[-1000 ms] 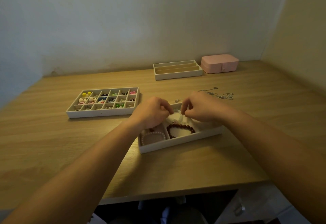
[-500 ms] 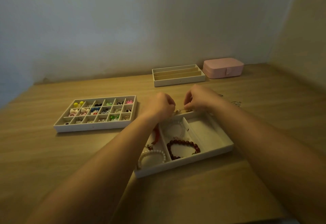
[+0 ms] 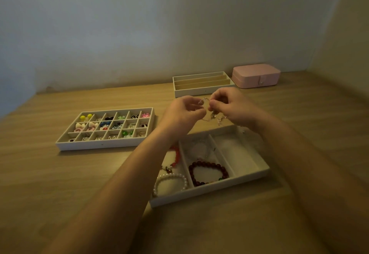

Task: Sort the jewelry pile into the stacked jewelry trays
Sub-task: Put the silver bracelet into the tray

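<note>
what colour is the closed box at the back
The box is pale pink; head view shows it.

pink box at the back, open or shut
Shut. The pink box has its top flush on the base, and its tab is snapped down over the front seam.

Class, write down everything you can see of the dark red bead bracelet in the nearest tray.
The dark red bead bracelet is a closed loop of round, glossy beads, perhaps wood, with one small green bead at its near right. It lies flat, roughly oval, at the front of the middle compartment of the white tray, on the pale floor. The left hand and right hand pinch a thin chain beyond it; neither touches it.
</note>
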`<state>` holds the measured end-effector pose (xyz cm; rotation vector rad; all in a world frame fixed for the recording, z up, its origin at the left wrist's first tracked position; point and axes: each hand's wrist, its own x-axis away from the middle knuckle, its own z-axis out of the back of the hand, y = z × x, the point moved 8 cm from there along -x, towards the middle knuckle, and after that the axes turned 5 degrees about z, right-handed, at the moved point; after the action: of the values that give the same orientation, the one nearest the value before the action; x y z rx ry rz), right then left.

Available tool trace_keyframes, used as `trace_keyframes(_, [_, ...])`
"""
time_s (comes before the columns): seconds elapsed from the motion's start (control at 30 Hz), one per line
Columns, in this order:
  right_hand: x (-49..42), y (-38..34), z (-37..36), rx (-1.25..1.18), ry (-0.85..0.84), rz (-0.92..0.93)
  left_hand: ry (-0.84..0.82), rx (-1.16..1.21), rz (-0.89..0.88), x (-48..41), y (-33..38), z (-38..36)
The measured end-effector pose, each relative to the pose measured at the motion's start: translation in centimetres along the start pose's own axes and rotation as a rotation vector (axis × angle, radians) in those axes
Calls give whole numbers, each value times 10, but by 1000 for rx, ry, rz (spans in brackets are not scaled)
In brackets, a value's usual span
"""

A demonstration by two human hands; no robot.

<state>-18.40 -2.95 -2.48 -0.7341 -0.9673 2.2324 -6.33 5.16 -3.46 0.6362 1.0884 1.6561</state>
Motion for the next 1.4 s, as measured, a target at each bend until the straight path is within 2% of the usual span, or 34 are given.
trace_keyframes(0.1, [13,-5,10,-157,68,18,-14,27,-40,13,9,-2])
trace_keyframes(0.27, [31,8,12,-486,81,-78,-130,-36,32,27,2,-11])
trace_keyframes(0.4, [37,10,13,-476,84,-67,-56,-521,-20,32,-4,-11])
trace_keyframes(0.53, [38,8,15,-561,99,-59,-116,-738,-10,31,-12,-12])
trace_keyframes(0.67, [37,8,13,-626,100,-67,-108,-844,-22,29,-12,-1])
trace_keyframes(0.8, [39,10,5,-681,-5,-88,-115,-892,-21,26,-15,12])
trace_keyframes(0.97, [40,11,-4,-639,-104,-103,-102,-943,-33,24,-14,24])
trace_keyframes(1.1, [42,8,-12,-643,-128,-94,-101,-841,-14,22,-14,20])
trace_keyframes(1.17, [42,6,-14,-648,-128,-83,-109,-582,-16,24,-7,15])
trace_keyframes(1.27, [42,4,-16,-695,-111,-88,-211,-151,10,34,0,7])
trace_keyframes(1.33, [41,3,-16,-737,-99,-93,-249,19,22,37,2,4])
trace_keyframes(1.4, [41,3,-16,-769,-90,-103,-203,103,3,38,3,8])
